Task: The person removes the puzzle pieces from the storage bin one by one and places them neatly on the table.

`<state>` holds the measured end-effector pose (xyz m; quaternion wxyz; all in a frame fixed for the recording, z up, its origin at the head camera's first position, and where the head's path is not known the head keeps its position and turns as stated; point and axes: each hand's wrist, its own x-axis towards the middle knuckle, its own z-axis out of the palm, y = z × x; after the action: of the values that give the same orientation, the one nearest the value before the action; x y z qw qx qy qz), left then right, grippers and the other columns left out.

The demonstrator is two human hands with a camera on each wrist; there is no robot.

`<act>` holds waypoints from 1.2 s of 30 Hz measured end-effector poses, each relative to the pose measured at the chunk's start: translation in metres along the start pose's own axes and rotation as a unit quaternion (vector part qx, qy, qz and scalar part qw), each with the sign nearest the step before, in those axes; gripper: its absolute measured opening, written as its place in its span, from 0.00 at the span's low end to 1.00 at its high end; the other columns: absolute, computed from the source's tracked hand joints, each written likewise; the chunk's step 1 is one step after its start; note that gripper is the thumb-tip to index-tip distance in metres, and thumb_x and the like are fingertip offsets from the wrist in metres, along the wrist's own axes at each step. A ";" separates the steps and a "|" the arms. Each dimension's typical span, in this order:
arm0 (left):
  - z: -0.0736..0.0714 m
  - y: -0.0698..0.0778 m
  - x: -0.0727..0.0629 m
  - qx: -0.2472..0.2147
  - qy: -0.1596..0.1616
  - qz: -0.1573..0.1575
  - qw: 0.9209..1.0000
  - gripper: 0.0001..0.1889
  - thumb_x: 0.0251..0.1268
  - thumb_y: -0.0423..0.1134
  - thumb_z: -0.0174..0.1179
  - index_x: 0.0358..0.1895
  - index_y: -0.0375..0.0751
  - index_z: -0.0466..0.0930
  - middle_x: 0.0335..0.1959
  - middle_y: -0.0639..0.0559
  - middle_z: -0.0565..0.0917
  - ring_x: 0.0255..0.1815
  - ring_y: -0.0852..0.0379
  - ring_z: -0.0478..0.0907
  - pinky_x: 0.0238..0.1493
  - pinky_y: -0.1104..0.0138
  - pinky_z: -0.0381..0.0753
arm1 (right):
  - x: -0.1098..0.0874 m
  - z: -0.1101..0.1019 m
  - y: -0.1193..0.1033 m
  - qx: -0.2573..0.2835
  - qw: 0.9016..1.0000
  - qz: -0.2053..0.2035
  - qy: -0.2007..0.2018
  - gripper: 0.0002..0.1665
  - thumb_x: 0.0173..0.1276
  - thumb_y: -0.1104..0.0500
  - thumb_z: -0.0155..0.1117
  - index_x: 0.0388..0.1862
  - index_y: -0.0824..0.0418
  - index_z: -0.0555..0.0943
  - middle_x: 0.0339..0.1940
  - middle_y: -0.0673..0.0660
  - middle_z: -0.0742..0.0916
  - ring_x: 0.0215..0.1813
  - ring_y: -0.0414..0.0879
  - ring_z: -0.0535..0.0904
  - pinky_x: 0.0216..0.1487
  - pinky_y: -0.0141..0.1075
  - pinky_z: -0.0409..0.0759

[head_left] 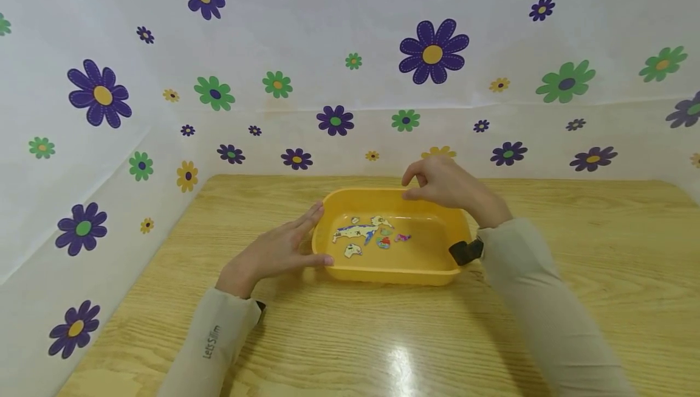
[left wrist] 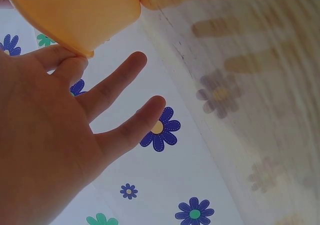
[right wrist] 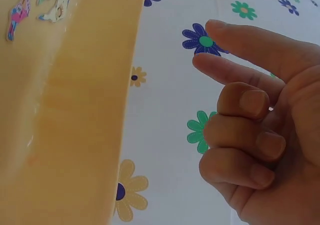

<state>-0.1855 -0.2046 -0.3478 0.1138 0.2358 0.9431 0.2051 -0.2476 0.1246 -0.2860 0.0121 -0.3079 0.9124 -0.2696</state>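
A yellow plastic basin (head_left: 394, 275) stands on the table. Inside it lie several small flat cut-out pieces: a long cream and blue one (head_left: 355, 232), a red and green one (head_left: 383, 242) and a pink and purple one (head_left: 403, 238) among them. My left hand (head_left: 273, 254) spreads along the basin's left end, its thumb at the front rim and fingertips at the back; in the left wrist view two fingers stay straight, off the basin. Above the back right rim, my right hand (head_left: 445, 184) holds nothing. Its thumb and index finger (right wrist: 250, 40) reach out apart, the other three fingers curled in.
The wooden table (head_left: 590, 263) extends on both sides of the basin. Behind it and to the left hangs a white sheet (head_left: 306, 26) printed with purple, green and yellow flowers. A black strap (head_left: 466, 252) sits at the right wrist.
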 end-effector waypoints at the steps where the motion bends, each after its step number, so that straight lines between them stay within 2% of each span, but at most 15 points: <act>1: 0.000 0.000 0.000 0.000 0.001 0.002 1.000 0.57 0.62 0.73 0.58 0.83 0.47 0.41 0.84 0.54 0.41 0.81 0.42 0.50 0.76 0.44 0.55 | 0.001 0.001 0.001 0.002 1.000 -0.004 -0.003 0.12 0.67 0.63 0.71 0.45 0.71 0.86 0.17 0.51 0.72 0.23 0.45 0.65 0.29 0.38 0.63; 12: 0.001 0.002 0.001 -0.010 -0.003 -0.002 1.000 0.57 0.62 0.73 0.59 0.84 0.49 0.40 0.84 0.54 0.41 0.81 0.43 0.48 0.76 0.45 0.54 | 0.011 0.016 0.012 0.039 0.998 -0.010 -0.056 0.11 0.66 0.67 0.71 0.46 0.70 0.86 0.18 0.51 0.73 0.24 0.45 0.66 0.28 0.36 0.63; 18: 0.001 0.003 0.000 -0.011 -0.001 0.001 1.000 0.56 0.62 0.72 0.59 0.84 0.48 0.41 0.84 0.52 0.42 0.81 0.43 0.48 0.77 0.45 0.53 | 0.013 0.027 0.019 0.030 0.994 0.005 -0.109 0.08 0.63 0.69 0.71 0.42 0.69 0.86 0.18 0.51 0.74 0.23 0.43 0.66 0.29 0.35 0.67; 24: 0.000 0.003 0.001 -0.008 0.003 0.004 1.000 0.56 0.62 0.72 0.59 0.83 0.47 0.41 0.84 0.51 0.42 0.81 0.44 0.48 0.77 0.45 0.53 | 0.016 0.037 0.026 0.022 0.989 0.006 -0.143 0.04 0.61 0.70 0.71 0.35 0.66 0.87 0.20 0.50 0.75 0.24 0.42 0.67 0.28 0.33 0.67; 29: 0.000 0.004 0.001 -0.009 0.001 0.002 1.000 0.56 0.62 0.72 0.59 0.84 0.47 0.41 0.84 0.52 0.42 0.81 0.43 0.48 0.77 0.44 0.53 | 0.017 0.044 0.031 0.018 0.987 0.014 -0.160 0.05 0.57 0.70 0.71 0.33 0.64 0.87 0.22 0.51 0.75 0.25 0.42 0.67 0.28 0.32 0.67; 36: 0.000 0.002 0.001 -0.011 -0.001 -0.003 1.000 0.56 0.63 0.71 0.60 0.84 0.48 0.41 0.84 0.54 0.41 0.81 0.43 0.48 0.76 0.44 0.54 | 0.019 0.052 0.035 0.015 0.982 0.004 -0.190 0.08 0.51 0.69 0.74 0.32 0.62 0.87 0.25 0.50 0.77 0.30 0.44 0.68 0.32 0.34 0.67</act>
<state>-0.1853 -0.2022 -0.3469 0.1176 0.2317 0.9414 0.2152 -0.2729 0.1115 -0.3452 0.1905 -0.3498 0.8905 -0.2197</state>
